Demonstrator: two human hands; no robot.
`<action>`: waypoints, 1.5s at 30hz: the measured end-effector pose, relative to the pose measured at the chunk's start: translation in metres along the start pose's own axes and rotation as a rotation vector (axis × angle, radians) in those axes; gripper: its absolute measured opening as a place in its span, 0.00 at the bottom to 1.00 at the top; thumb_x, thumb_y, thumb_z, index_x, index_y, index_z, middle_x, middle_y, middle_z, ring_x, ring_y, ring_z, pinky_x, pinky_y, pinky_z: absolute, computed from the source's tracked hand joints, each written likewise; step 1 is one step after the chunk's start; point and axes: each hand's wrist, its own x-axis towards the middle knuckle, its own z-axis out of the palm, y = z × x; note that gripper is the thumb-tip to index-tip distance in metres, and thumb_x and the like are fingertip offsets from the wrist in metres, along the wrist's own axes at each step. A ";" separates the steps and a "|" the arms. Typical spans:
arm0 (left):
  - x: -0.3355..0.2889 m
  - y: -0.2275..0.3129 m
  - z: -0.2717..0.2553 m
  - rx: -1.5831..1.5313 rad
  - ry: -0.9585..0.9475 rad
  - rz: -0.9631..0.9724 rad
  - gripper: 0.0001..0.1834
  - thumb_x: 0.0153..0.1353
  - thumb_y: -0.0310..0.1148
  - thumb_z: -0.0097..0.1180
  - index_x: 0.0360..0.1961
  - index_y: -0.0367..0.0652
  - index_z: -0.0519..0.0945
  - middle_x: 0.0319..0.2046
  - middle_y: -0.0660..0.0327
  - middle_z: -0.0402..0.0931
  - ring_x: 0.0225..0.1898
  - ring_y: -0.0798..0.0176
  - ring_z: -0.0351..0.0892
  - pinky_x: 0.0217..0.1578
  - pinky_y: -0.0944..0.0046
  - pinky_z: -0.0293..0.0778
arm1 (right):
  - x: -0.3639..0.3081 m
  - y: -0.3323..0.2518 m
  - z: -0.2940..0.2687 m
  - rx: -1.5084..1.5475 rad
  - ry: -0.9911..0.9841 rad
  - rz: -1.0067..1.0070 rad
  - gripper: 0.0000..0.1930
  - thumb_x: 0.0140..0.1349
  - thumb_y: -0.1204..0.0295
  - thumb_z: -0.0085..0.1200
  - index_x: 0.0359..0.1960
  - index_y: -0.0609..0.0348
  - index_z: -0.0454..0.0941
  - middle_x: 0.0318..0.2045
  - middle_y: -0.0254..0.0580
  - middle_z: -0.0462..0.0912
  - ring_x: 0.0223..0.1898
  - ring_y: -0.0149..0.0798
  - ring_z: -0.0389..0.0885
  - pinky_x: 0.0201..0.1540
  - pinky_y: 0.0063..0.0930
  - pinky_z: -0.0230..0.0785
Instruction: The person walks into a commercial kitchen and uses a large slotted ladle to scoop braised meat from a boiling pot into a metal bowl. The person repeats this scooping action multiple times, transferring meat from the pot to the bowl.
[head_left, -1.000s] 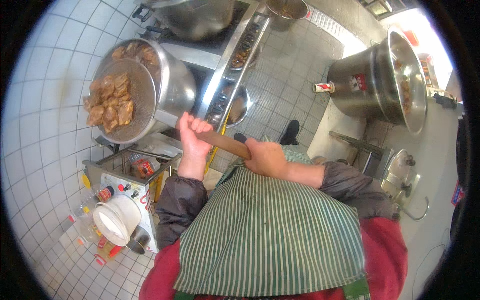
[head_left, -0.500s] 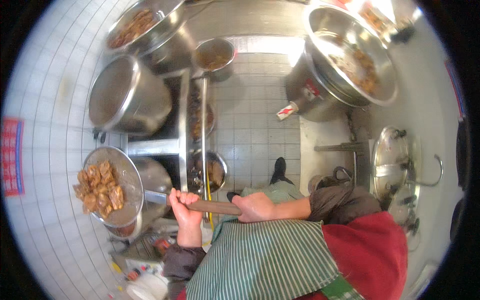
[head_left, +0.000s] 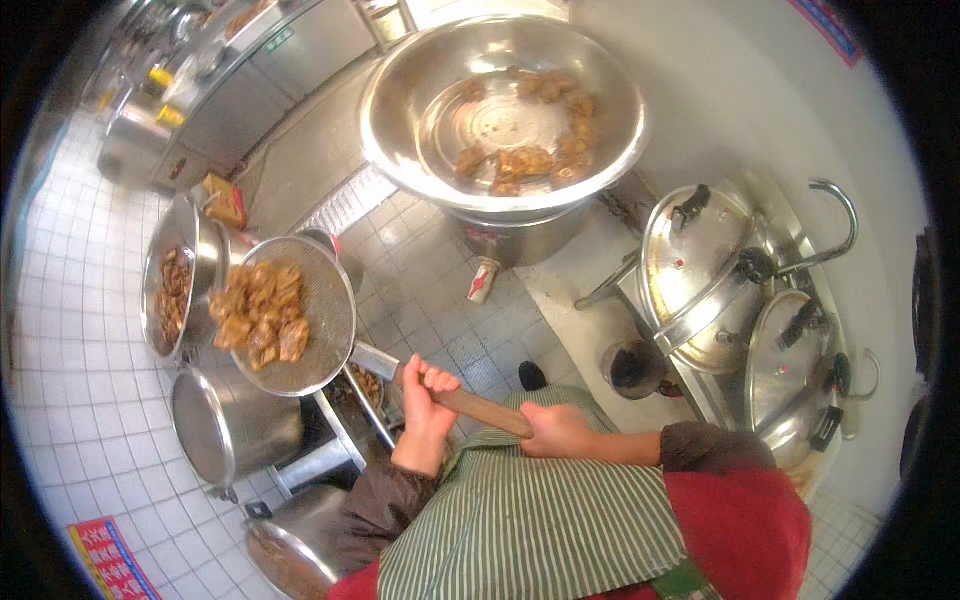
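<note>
Taking the head view, its only one, I see both of the person's hands closed on the wooden handle (head_left: 490,412) of a long strainer, near the middle of the clock. The left hand (head_left: 428,402) wraps it up by the metal neck, fingers curled right round; the right hand (head_left: 558,430) clamps its lower end, toward four o'clock. The round mesh strainer (head_left: 338,315) hangs out at nine o'clock, brown meat chunks (head_left: 265,315) heaped in it toward its outer side.

At twelve sits a wide steel bowl (head_left: 415,90), more browned pieces (head_left: 525,162) scattered inside. Beyond the strainer, at nine, a steel pan (head_left: 205,262) holds small dark bits (head_left: 172,300). A tall pot (head_left: 262,420) stands at eight o'clock. Over at three, a steel lid (head_left: 695,270) leans, with a second lid (head_left: 785,375) just beside it, nearer four. The striped apron (head_left: 530,510) fills six o'clock.
</note>
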 end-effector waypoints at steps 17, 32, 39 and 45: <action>-0.057 -0.075 0.138 0.864 -0.099 0.126 0.11 0.62 0.32 0.57 0.27 0.45 0.69 0.20 0.66 0.65 0.21 0.67 0.68 0.23 0.64 0.71 | -0.105 0.002 -0.031 1.474 -0.245 0.038 0.10 0.58 0.72 0.59 0.34 0.55 0.69 0.15 0.28 0.67 0.12 0.24 0.65 0.12 0.20 0.57; -0.076 -0.019 0.025 0.100 -0.151 0.057 0.13 0.70 0.42 0.48 0.33 0.45 0.70 0.27 0.60 0.71 0.37 0.55 0.72 0.46 0.53 0.73 | -0.065 -0.018 -0.013 0.195 -0.055 0.015 0.21 0.50 0.63 0.57 0.43 0.62 0.72 0.36 0.61 0.81 0.41 0.61 0.79 0.45 0.48 0.72; -0.123 0.028 -0.104 -0.112 -0.039 0.310 0.17 0.69 0.47 0.49 0.32 0.45 0.70 0.26 0.59 0.73 0.37 0.50 0.77 0.45 0.48 0.75 | -0.014 -0.065 0.030 -0.218 -0.296 -0.218 0.20 0.50 0.62 0.60 0.41 0.61 0.73 0.32 0.60 0.81 0.38 0.60 0.81 0.42 0.49 0.73; -0.142 0.052 -0.206 -0.367 0.056 0.502 0.18 0.69 0.48 0.49 0.32 0.44 0.70 0.25 0.59 0.74 0.36 0.52 0.80 0.41 0.49 0.79 | 0.030 -0.109 0.108 -0.525 -0.367 -0.444 0.23 0.49 0.61 0.63 0.44 0.61 0.74 0.31 0.59 0.82 0.34 0.60 0.82 0.38 0.48 0.73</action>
